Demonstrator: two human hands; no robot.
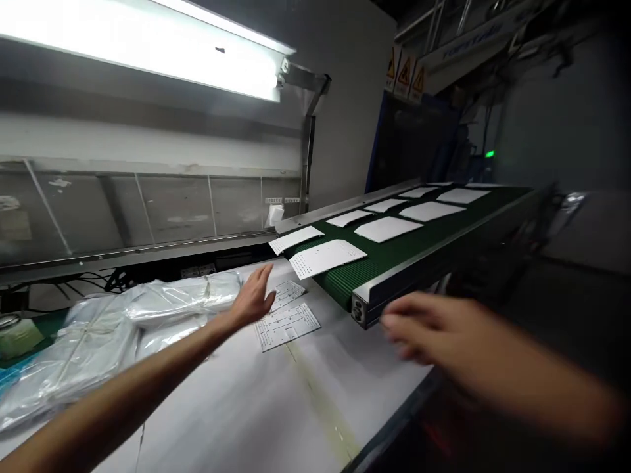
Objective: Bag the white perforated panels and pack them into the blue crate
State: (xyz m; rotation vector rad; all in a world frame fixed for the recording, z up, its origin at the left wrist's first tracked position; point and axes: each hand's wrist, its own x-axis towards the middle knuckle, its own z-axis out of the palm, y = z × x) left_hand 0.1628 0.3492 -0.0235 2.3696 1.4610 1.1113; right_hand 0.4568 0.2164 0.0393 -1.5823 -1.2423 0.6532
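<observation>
My left hand (254, 297) reaches forward over the white table (276, 407), fingers stretched out flat, its tips touching a white perforated sheet (286, 293). A second white sheet (286, 326) lies just in front of it on the table. My right hand (428, 328) hovers near the end of the green conveyor belt (394, 253), blurred by motion, fingers extended and holding nothing I can see. Two sheets (326, 256) hang over the belt's near end, and several more white sheets (387, 228) ride further up the belt.
Clear plastic bags (148, 312) of packed material lie in a pile at the left of the table. A bright strip lamp (148, 46) hangs overhead. A metal rail and panel (148, 217) run behind the table. Warning signs (405, 69) mark a dark machine at the belt's far end.
</observation>
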